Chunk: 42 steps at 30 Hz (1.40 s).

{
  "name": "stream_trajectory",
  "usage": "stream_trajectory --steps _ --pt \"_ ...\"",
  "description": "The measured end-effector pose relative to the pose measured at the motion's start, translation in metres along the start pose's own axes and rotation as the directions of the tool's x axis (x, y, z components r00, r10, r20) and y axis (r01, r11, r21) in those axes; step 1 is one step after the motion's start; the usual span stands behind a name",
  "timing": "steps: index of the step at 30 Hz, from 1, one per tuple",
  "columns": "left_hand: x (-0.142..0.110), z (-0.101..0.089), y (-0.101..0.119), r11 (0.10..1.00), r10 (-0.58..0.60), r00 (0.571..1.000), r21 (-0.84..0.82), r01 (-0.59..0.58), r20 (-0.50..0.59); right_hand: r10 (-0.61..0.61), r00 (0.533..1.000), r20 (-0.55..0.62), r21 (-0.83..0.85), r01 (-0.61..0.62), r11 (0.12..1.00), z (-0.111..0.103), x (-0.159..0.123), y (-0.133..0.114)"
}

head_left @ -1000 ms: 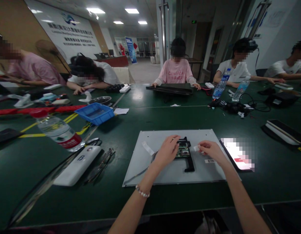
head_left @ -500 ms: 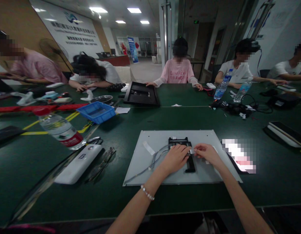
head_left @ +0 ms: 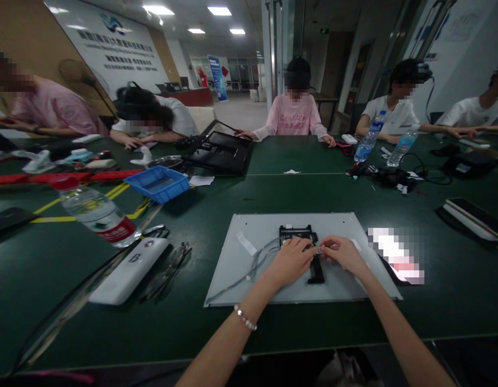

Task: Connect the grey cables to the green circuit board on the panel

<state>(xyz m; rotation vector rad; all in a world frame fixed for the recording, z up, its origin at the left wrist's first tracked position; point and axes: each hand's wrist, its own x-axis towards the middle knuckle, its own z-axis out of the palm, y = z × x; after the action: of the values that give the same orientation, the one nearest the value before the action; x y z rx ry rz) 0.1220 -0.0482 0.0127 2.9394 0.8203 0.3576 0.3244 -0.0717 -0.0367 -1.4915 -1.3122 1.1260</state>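
Observation:
A flat light-grey panel (head_left: 232,258) lies before me on the table. On it rests a black plastic frame (head_left: 316,273), partly hidden by my left hand. Thin grey cables (head_left: 254,269) run from the frame towards the panel's lower left corner. My left hand (head_left: 295,255) is laid over the frame with its fingers bent and close together around it. Pinched in my right hand (head_left: 343,252) is a small whitish piece of tape (head_left: 320,250), beside my left fingertips. A white strip (head_left: 246,244) sticks to the panel at the left.
To the left are a white power bank (head_left: 130,271), glasses (head_left: 168,271), a water bottle (head_left: 98,215) and a blue tray (head_left: 158,184). A lit phone (head_left: 394,255) lies right of the panel. Across the table, a person (head_left: 297,115) holds a black frame part (head_left: 220,150).
My right hand has shifted slightly left, bringing the tape closer to my left fingertips. Across the table, the black frame part has been tilted and moved left.

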Motion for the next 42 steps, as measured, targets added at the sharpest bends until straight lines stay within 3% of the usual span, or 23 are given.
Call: stream_trajectory --steps 5,12,16,42 --pt "0.0 0.001 0.001 1.0 -0.007 1.0 0.02 0.007 0.01 -0.008 1.0 0.012 -0.022 0.008 1.0 0.003 -0.002 -0.003" --pt "0.0 0.001 0.001 1.0 0.002 1.0 0.022 -0.002 -0.004 -0.213 0.976 -0.049 -0.335 0.184 0.924 0.0 -0.004 -0.009" --pt "0.0 0.002 0.0 1.0 0.0 1.0 0.021 0.0 0.002 -0.248 0.968 0.025 -0.438 0.233 0.868 0.0 -0.005 -0.01" --pt "0.001 0.004 -0.004 0.999 0.033 0.999 0.0 -0.033 0.001 -0.246 0.967 0.071 -0.439 0.252 0.863 -0.005 -0.007 -0.009"
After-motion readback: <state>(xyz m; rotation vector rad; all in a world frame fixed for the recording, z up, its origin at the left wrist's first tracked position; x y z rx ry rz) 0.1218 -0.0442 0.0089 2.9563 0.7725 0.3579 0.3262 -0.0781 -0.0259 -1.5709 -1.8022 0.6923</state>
